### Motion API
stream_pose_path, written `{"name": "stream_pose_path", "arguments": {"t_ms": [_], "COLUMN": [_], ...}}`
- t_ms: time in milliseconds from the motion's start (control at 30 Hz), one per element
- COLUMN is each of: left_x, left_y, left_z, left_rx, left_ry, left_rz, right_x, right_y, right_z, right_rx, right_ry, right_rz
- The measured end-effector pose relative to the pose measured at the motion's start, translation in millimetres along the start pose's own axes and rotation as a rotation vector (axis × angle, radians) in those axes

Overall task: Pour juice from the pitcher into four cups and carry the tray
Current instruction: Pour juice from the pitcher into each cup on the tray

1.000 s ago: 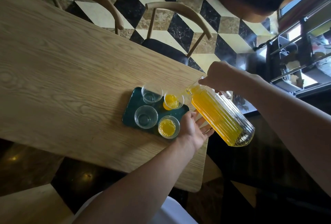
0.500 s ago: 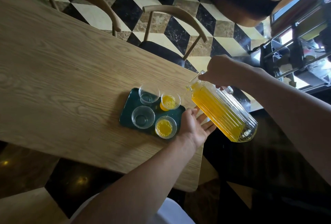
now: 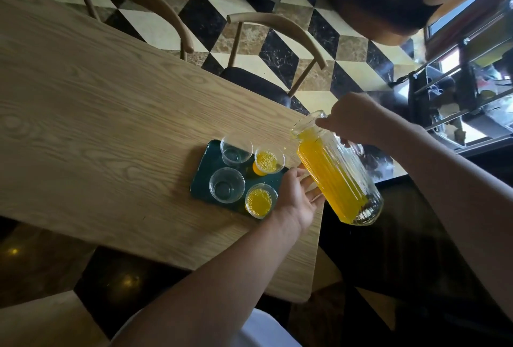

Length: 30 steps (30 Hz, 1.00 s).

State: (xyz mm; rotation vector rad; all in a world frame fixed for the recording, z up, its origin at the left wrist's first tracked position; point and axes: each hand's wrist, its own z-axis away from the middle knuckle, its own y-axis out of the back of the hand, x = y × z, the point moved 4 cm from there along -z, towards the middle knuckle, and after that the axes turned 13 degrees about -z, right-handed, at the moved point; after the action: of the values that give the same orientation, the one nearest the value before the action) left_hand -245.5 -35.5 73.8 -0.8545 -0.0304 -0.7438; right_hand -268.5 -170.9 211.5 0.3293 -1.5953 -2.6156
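A dark green tray [image 3: 204, 177] lies near the right-hand end of a pale wooden worktop [image 3: 97, 113], carrying four clear cups in a two-by-two block. The cup at the tray's 12 o'clock corner [image 3: 236, 150] and the cup at its 9 o'clock side [image 3: 227, 189] hold no juice. The cup at 3 o'clock [image 3: 268, 163] and the cup at 6 o'clock [image 3: 260, 200] each hold foamy orange juice.

The person's right hand [image 3: 358, 119] grips the ribbed glass pitcher [image 3: 337, 171] by its handle side, close under the rim, with its fingers curled round it. The pitcher is tilted, its mouth pointing toward 10 o'clock and its base hanging out past the worktop's edge toward 4 o'clock. It is largely full of orange juice, and the spout sits just beside the juice-filled cup at 3 o'clock, above the tray's right end. No stream shows between spout and cup.

The left hand [image 3: 298, 199] rests at the tray's 4 o'clock edge, fingers straight and spread, reaching toward the pitcher's lower wall; whether they touch the glass cannot be told.

Beyond the worktop, toward 12 o'clock, two wooden chairs with curved backs [image 3: 277, 30] stand on a floor of black, cream and brown tiles [image 3: 280, 49].
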Motion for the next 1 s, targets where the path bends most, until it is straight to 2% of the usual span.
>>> {"name": "stream_pose_path", "arguments": {"t_ms": [67, 233, 333, 433, 533, 733, 1000], "left_x": [2, 14, 18, 17, 16, 15, 13], "left_y": [4, 10, 11, 16, 22, 38, 63], "left_z": [0, 7, 9, 6, 2, -2, -15], "left_rx": [0.015, 0.078, 0.08, 0.113, 0.142, 0.159, 0.201], "left_ry": [-0.027, -0.141, -0.186, -0.226, -0.242, -0.179, -0.117], "left_rz": [-0.053, -0.345, -0.463, -0.528, -0.495, -0.222, 0.012], "right_x": [7, 33, 45, 48, 39, 11, -19], "right_y": [-1, -16, -28, -39, -43, -50, -65], "right_z": [11, 43, 58, 66, 65, 61, 28], "right_rx": [0.042, 0.281, 0.423, 0.489, 0.523, 0.503, 0.296], "right_ry": [-0.008, 0.027, 0.099, 0.133, 0.206, 0.301, 0.374], "right_rz": [-0.123, -0.396, -0.478, -0.555, -0.536, -0.387, -0.202]}}
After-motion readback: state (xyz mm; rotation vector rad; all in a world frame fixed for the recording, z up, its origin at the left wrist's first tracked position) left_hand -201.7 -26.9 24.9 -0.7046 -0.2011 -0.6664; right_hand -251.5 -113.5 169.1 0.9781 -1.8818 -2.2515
